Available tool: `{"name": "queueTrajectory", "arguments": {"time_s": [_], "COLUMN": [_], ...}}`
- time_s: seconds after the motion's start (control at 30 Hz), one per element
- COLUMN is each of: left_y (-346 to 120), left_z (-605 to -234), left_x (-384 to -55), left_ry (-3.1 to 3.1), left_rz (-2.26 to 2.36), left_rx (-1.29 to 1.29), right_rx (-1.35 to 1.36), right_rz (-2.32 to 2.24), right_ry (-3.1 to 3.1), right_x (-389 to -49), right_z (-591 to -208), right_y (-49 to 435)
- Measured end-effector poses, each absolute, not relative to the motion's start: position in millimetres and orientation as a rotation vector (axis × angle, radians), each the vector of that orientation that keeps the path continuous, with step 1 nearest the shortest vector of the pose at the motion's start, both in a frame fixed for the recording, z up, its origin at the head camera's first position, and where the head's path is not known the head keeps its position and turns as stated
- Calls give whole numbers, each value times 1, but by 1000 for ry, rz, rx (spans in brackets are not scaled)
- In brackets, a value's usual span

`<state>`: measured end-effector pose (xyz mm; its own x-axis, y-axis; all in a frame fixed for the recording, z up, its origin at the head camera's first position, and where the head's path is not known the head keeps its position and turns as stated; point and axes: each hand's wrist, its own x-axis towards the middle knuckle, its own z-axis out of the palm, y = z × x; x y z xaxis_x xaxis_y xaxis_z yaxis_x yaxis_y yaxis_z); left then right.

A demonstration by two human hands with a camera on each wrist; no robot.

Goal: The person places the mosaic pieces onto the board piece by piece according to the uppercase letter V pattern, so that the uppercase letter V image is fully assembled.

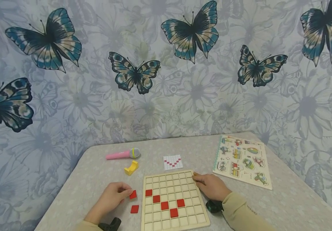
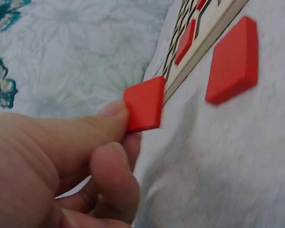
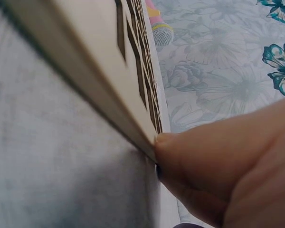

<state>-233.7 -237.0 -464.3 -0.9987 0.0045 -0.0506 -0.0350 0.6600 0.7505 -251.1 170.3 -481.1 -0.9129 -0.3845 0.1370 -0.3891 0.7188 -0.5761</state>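
Note:
Between thumb and fingers my left hand [image 1: 112, 196] pinches a red square tile [image 2: 145, 104], held just left of a wooden grid board [image 1: 149, 217]. A second loose red tile [image 1: 134, 209] lies on the table below that hand. Several red tiles sit in the board's cells; one is the tile [image 1: 148, 192] at the left edge, and others step down to the right. My right hand [image 1: 212, 186] holds the board's upper right corner, its thumb [image 3: 175, 152] against the edge. The other right fingers are partly hidden in the right wrist view.
Beyond the board lies a small pattern card [image 1: 173, 162] with a red V of squares. A pink toy microphone [image 1: 122, 154] and a curved yellow piece [image 1: 131, 168] lie at the back left. A picture puzzle board [image 1: 243, 160] lies at the right, on the cloth-covered table [image 1: 96, 170].

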Motion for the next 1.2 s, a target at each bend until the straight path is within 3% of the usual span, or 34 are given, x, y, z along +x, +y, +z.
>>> {"name": "queueTrajectory", "arguments": {"time_s": [0.37, 0.63, 1.2], "left_y": [-194, -141, -58], "left_z": [-454, -451, -437], "left_x": [-226, -226, -232], "left_ry": [2595, 2549, 2774], "left_rz": [1591, 1387, 1058], "left_rx": [335, 624, 606], "right_rx": [648, 669, 655], "right_rz": [973, 986, 919], "right_ry": [-2904, -2897, -2902], "right_x": [-250, -251, -258], "right_z": [-478, -480, -488], "right_y": [172, 174, 174]}}
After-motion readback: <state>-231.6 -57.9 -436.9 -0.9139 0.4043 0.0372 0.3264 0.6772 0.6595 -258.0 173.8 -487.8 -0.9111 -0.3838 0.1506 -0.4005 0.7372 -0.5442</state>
